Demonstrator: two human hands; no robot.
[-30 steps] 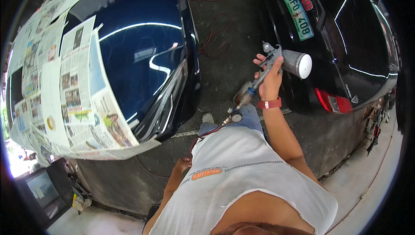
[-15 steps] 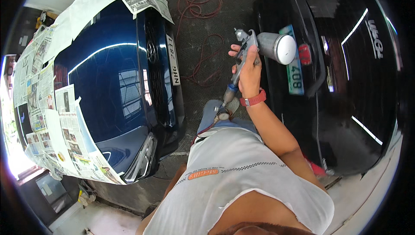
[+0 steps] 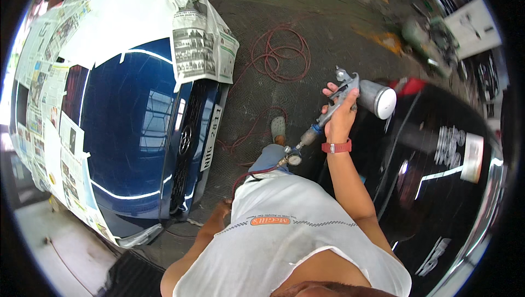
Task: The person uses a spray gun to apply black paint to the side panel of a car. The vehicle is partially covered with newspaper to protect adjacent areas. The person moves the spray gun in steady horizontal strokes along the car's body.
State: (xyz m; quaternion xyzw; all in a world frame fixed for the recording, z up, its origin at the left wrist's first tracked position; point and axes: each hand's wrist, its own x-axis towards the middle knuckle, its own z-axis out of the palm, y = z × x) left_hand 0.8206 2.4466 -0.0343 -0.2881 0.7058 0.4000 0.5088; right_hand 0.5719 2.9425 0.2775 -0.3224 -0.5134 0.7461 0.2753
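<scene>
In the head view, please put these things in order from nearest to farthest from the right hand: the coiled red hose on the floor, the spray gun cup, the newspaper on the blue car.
1. Spray gun cup, just right of the right hand.
2. Coiled red hose, on the floor up and left.
3. Newspaper, far left, over the blue car.

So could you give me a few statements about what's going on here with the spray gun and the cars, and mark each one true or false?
1. The right hand holds a spray gun with a metal cup. True.
2. The blue car has its bonnet fully covered by newspaper. False: the bonnet is bare; the paper lies around it, over the windscreen and sides.
3. A red hose lies coiled on the ground ahead. True.
4. The left hand grips the gun too. False: it hangs low by the person's side, away from the gun.
5. The gun points at the blue car. False: the gun is raised beside the black car, off to the right.
</scene>
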